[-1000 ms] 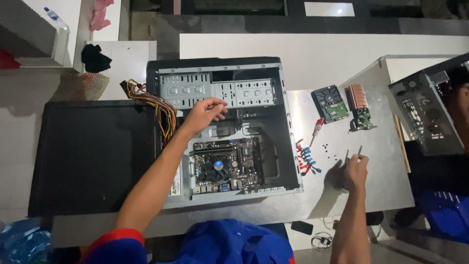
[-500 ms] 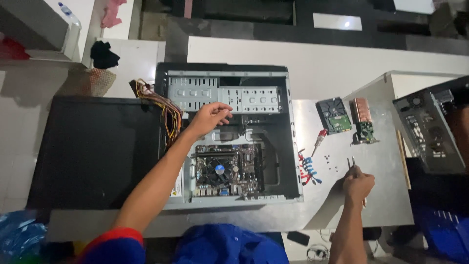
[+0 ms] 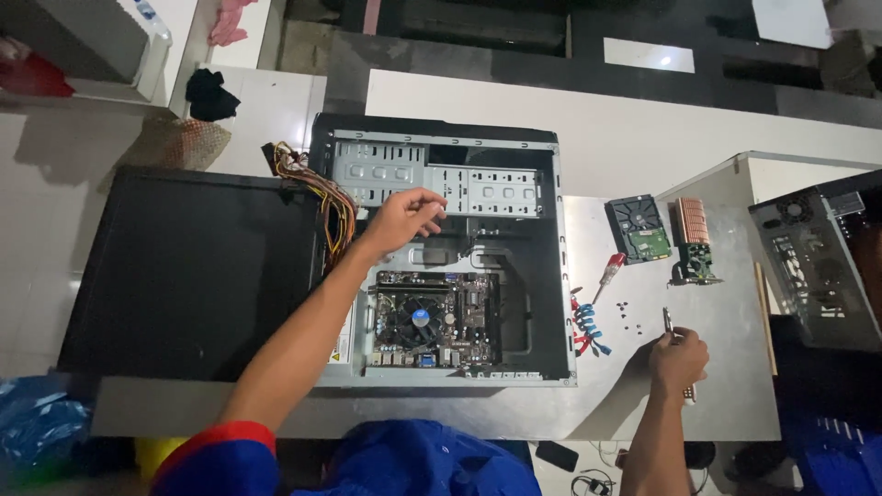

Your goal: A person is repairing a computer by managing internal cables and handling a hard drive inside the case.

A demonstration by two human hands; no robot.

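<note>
Right hand [image 3: 678,360] nearer, tweezers [image 3: 669,323] lifted; left hand [image 3: 404,219] unmoved over case [image 3: 542,276]

The left hand [image 3: 404,219] is hovering inside the open computer case [image 3: 441,248], just above the motherboard [image 3: 436,317], while the right hand [image 3: 678,360] is gripping a slim metal tool [image 3: 668,321] at about four o'clock, with small screws [image 3: 629,314] and a red screwdriver [image 3: 608,274] lying near.

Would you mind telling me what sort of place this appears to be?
Probably a computer repair workshop: an opened black desktop computer case lies on the grey metal workbench, with a bare green-boarded hard drive, a red-handled screwdriver and small loose black screws beside it.
</note>
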